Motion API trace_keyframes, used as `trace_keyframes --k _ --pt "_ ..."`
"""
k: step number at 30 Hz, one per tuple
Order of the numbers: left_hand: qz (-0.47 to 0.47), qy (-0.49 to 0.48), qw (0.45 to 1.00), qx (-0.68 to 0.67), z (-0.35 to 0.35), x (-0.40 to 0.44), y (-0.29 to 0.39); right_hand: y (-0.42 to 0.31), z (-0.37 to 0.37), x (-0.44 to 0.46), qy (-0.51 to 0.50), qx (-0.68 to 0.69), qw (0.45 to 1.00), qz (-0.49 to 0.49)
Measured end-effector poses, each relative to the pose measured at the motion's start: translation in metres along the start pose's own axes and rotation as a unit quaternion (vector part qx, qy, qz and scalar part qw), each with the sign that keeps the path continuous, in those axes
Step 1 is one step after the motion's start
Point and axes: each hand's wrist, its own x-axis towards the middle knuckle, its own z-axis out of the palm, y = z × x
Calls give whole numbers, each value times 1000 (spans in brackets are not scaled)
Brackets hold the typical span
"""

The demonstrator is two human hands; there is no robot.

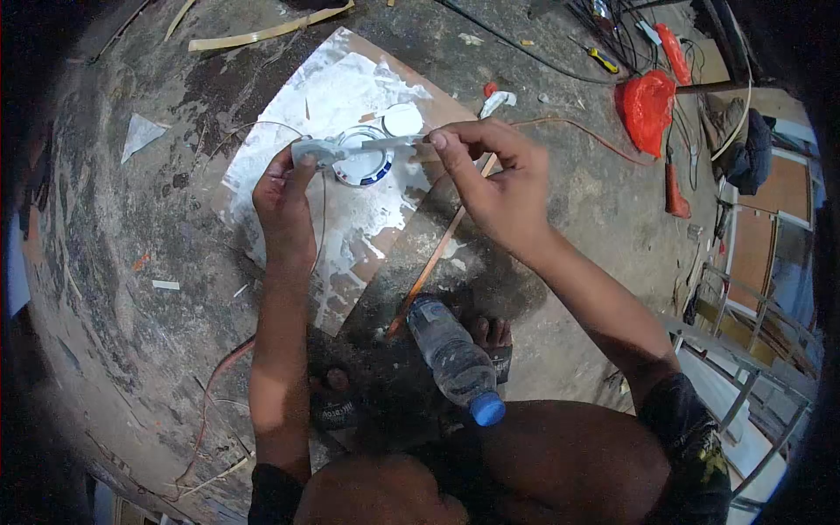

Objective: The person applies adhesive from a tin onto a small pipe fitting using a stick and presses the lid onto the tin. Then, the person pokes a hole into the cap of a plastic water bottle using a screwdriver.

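Observation:
My left hand (287,203) pinches a small grey-white piece (317,153) above a paint-covered board (302,114). My right hand (499,175) has its thumb and fingers closed on the right end of a thin pale strip (389,143), which stretches across to the piece in my left hand. Whether the strip and piece are joined is unclear. Below them on the board stands an open round can (366,171) with white contents, partly covered by the strip. Its round white lid (403,120) lies just above and to the right.
A water bottle (451,350) with a blue cap is near my feet. A thin wooden stick (437,254) lies beside the board. Red plastic (646,109), cables and a yellow screwdriver (604,59) are at upper right; a metal frame (744,376) is at lower right.

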Motion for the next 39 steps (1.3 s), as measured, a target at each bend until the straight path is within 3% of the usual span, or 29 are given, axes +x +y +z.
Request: trace_keyframes --k 3,24,35,39 --pt "-4 -12 1000 -13 0 1 0 5 5 -5 10 55 995 79" --pt "-12 -29 1000 1 1 -1 3 6 19 -7 8 181 953 244" --pt "-13 -18 1000 12 -1 -10 9 16 14 -15 22 52 988 147" --pt "0 -81 995 -50 -18 -15 0 17 10 -13 20 32 989 142"
